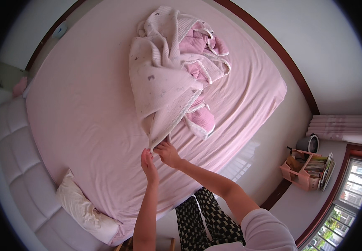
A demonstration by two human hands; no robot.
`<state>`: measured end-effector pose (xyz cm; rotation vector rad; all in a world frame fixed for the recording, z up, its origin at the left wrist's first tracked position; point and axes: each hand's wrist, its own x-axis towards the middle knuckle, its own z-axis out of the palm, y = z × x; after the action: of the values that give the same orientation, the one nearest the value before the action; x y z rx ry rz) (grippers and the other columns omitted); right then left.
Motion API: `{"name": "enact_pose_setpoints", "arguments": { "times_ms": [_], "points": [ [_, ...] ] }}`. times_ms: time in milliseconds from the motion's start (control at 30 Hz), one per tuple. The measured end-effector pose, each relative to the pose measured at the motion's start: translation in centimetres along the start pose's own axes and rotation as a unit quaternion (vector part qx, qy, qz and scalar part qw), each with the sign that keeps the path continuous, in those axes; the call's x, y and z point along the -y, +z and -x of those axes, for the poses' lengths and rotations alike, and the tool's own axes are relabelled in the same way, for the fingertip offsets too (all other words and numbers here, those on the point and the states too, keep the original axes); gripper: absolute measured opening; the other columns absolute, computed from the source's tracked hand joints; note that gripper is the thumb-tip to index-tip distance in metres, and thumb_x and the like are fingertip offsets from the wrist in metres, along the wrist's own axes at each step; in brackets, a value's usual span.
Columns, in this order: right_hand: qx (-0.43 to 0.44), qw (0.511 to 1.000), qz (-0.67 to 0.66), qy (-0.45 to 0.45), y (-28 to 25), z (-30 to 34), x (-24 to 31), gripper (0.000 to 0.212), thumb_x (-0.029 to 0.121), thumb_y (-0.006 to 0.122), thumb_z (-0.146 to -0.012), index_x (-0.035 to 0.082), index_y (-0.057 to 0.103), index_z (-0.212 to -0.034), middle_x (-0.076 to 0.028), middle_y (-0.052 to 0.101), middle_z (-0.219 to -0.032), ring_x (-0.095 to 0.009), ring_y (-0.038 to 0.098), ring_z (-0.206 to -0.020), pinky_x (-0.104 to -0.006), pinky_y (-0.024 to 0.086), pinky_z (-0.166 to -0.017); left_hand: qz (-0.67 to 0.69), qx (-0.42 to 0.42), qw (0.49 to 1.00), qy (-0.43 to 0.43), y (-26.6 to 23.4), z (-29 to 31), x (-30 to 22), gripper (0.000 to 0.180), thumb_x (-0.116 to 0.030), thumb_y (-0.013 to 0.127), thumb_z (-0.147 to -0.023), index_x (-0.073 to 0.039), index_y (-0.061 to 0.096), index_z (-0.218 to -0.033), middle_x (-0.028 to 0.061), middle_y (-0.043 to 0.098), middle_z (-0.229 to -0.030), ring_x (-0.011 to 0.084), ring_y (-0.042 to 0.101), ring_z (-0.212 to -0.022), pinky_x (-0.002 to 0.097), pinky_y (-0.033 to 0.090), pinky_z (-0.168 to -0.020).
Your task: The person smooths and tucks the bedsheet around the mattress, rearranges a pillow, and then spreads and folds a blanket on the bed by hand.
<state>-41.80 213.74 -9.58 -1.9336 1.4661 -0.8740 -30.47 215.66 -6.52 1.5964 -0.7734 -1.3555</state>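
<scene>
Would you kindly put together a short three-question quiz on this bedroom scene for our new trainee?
1. True or false: the left hand and the right hand are both at the end of the blanket nearest the person.
2. Multiple choice: where does the pillow lie?
A: under the blanket
B: on the bed, beside the padded headboard
C: on the floor
3. Fill in the missing colour: the pale side of the blanket has small dark motifs, while the other side, showing in its folds, is ____.

Key: 1 true; 2 B; 3 pink.
</scene>
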Motion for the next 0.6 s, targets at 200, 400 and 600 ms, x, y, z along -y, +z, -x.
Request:
{"name": "enact_pose_setpoints", "arguments": {
  "times_ms": [200, 400, 600],
  "points": [
    [0.176, 0.967, 0.184, -0.005, 4.6, 9.4, -6.3, 0.015, 0.011, 0.052, -0.065, 0.013, 0.063, -0.075, 0.000, 0.057, -0.088, -0.022, 0.045, -0.099, -0.0351, 0.030, -0.092, -0.075, 0.023, 0.996, 0.034, 1.2, -1.5, 3.0, 0.053, -0.025, 0.057, -0.080, 0.002, 0.036, -0.120, 0.0152, 0.044, -0.118, 0.0226, 0.042, -0.110, 0.0303, 0.032, -0.089],
    [0.229, 0.922, 0.312, -0.010, 5.4, 11.8, -6.9, 0.015, 0.017, 0.052, -0.068, 0.012, 0.065, -0.073, 0.000, 0.058, -0.088, -0.020, 0.043, -0.101, -0.0341, 0.025, -0.096, -0.353, 0.094, 0.880, 0.304, 6.5, -2.6, -3.0, 0.055, -0.014, 0.059, -0.074, 0.000, 0.034, -0.121, 0.0186, 0.040, -0.121, 0.0331, 0.039, -0.110, 0.0384, 0.034, -0.091],
    [0.178, 0.938, 0.295, -0.023, 4.9, 13.1, -5.6, 0.012, 0.015, 0.053, -0.066, 0.012, 0.064, -0.068, -0.001, 0.058, -0.083, -0.022, 0.045, -0.098, -0.0328, 0.029, -0.093, -0.425, 0.113, 0.770, 0.462, 14.0, -9.5, -8.9, 0.063, -0.015, 0.064, -0.069, -0.002, 0.034, -0.123, 0.0163, 0.037, -0.124, 0.0305, 0.036, -0.114, 0.0408, 0.029, -0.094]
  ]
}}
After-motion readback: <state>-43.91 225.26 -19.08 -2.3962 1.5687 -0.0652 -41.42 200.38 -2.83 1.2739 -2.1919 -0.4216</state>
